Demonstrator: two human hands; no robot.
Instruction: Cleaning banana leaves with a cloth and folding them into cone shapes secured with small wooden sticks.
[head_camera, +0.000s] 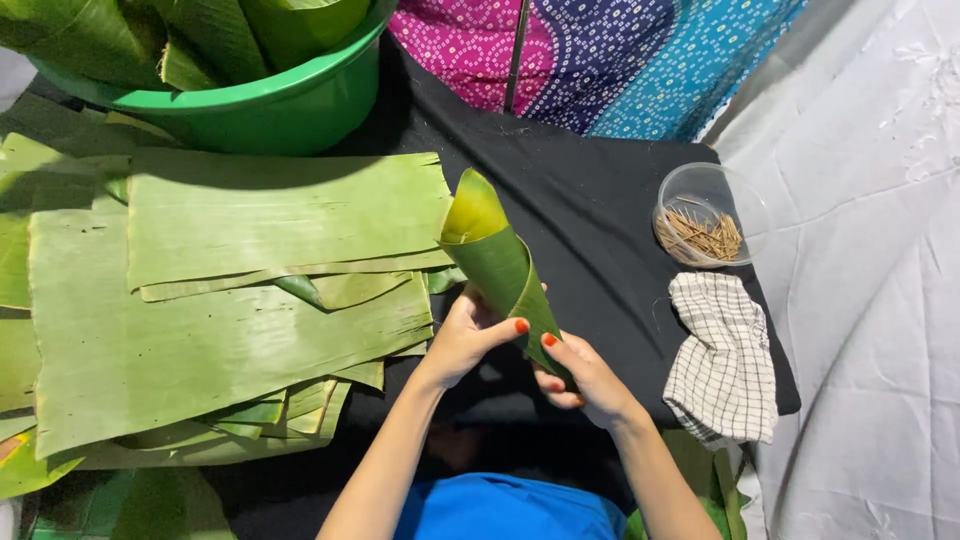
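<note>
The leaf cone (498, 262) is held near the middle of the scene, above the black cloth (590, 210), with its open mouth pointing far and its narrow tip pointing near. The left hand (468, 338) grasps the lower part of the cone from the left, thumb pressed across the overlapping edge. The right hand (585, 380) grasps the tip from below, fingers closed around it.

Handling judgement: the cone appears light, thin and pliable. It likely springs open if the overlap is released, and it may split along the leaf grain if squeezed hard. The best hold is on the overlapped seam, near the narrow end, with light pressure.

A stack of flat leaf sheets (230, 300) lies to the left, touching the cloth. A green tub (270, 110) holding more leaves stands at the far left. A clear bowl of small sticks (705, 225) sits to the right, with a checked cloth (722, 360) just near of it.
</note>
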